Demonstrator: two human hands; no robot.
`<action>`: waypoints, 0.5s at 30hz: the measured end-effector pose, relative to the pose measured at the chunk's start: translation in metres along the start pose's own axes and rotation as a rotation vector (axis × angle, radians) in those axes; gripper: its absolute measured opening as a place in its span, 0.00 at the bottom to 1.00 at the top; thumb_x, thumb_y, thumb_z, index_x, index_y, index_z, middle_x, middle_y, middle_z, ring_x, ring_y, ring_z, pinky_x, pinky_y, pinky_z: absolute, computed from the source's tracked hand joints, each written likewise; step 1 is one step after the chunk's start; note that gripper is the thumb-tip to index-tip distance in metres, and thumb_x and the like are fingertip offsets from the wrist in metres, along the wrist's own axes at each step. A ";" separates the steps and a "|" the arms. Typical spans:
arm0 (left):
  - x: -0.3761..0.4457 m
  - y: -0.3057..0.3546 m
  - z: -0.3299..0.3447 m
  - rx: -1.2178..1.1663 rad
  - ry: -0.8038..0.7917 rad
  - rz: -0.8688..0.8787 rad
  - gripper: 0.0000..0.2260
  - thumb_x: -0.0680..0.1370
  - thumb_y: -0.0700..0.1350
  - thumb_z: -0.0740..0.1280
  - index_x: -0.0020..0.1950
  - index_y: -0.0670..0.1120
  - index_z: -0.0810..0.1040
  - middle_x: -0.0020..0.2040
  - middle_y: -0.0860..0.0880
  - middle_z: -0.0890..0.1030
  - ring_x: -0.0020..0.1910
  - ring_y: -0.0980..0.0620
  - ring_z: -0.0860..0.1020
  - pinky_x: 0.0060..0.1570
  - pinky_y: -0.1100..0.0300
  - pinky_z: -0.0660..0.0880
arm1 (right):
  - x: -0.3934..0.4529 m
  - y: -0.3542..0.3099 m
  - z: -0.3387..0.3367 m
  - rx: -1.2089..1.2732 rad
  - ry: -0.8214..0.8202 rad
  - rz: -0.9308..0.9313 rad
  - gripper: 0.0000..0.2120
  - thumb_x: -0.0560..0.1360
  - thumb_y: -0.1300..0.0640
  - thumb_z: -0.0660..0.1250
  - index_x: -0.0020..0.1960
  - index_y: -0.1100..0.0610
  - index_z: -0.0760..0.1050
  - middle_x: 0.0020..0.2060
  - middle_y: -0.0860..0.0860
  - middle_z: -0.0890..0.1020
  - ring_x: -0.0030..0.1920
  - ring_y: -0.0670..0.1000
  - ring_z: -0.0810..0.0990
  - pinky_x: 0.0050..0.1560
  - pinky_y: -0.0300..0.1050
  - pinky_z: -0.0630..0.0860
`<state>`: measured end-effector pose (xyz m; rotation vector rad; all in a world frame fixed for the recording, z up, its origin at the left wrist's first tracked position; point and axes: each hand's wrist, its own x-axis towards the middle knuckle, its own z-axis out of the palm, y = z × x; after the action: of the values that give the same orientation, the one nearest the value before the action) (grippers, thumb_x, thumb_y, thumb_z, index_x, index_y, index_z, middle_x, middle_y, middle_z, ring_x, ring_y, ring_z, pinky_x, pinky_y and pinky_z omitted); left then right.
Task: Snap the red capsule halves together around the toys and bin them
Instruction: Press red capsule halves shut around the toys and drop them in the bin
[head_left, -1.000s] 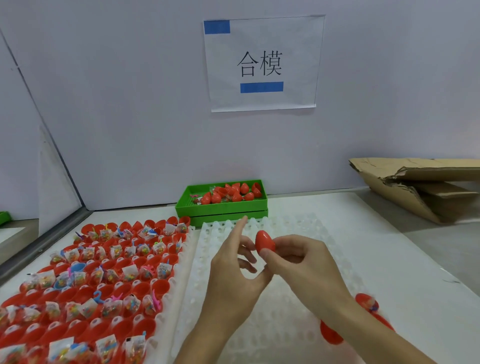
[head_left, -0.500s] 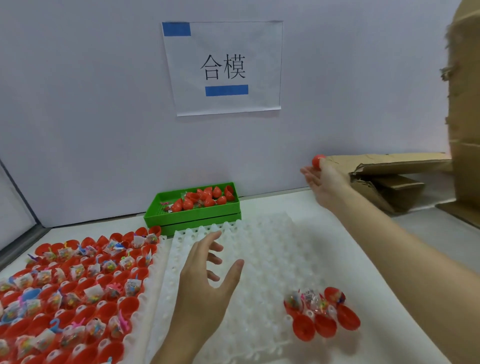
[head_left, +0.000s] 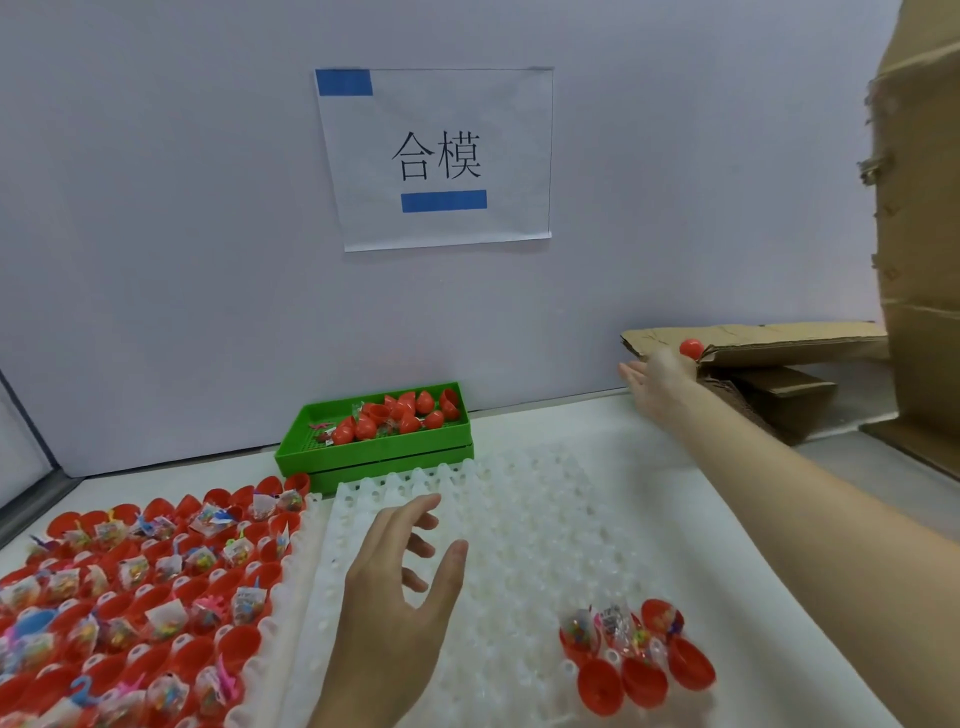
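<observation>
A closed red capsule (head_left: 691, 348) is at the mouth of the flattened cardboard box (head_left: 779, 340), just past my right hand (head_left: 655, 382). That hand reaches far right with its fingers straight; I cannot tell whether it touches the capsule. My left hand (head_left: 400, 582) hovers over the white dimpled tray (head_left: 524, 525), fingers spread and relaxed, holding nothing. Several open red halves with bagged toys (head_left: 631, 657) sit at that tray's near right corner. The tray of red halves filled with toys (head_left: 145, 587) lies at the left.
A green bin (head_left: 374, 452) with red capsules and halves stands against the back wall. A tall cardboard box (head_left: 919, 234) rises at the right edge. A paper sign (head_left: 436, 156) hangs on the wall.
My right hand carried the closed capsule from in front of me out to the cardboard box and opened. My left hand let go and now hovers over the white tray.
</observation>
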<state>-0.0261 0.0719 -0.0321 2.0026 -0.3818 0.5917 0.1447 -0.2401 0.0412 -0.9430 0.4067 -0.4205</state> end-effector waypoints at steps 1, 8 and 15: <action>0.000 0.001 0.000 -0.002 -0.005 -0.001 0.13 0.72 0.59 0.64 0.57 0.67 0.71 0.51 0.68 0.75 0.52 0.62 0.76 0.43 0.71 0.76 | -0.003 0.005 -0.001 -0.005 0.002 0.004 0.22 0.85 0.58 0.48 0.76 0.66 0.58 0.74 0.62 0.67 0.71 0.60 0.72 0.60 0.49 0.76; 0.000 -0.003 -0.003 0.053 -0.058 -0.002 0.13 0.78 0.42 0.69 0.50 0.62 0.77 0.45 0.60 0.80 0.50 0.63 0.77 0.44 0.70 0.75 | -0.049 0.046 -0.027 -0.470 -0.095 -0.228 0.14 0.81 0.67 0.59 0.65 0.64 0.75 0.49 0.55 0.84 0.49 0.52 0.84 0.47 0.43 0.79; 0.000 -0.003 -0.005 0.093 -0.098 0.022 0.14 0.78 0.40 0.70 0.44 0.61 0.78 0.46 0.68 0.79 0.49 0.63 0.78 0.44 0.70 0.75 | -0.083 0.069 -0.068 -0.757 -0.134 -0.384 0.14 0.81 0.67 0.59 0.54 0.57 0.82 0.42 0.51 0.86 0.45 0.50 0.85 0.53 0.49 0.82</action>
<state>-0.0259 0.0778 -0.0320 2.1250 -0.4429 0.5344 0.0515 -0.2081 -0.0400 -1.7920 0.2574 -0.5593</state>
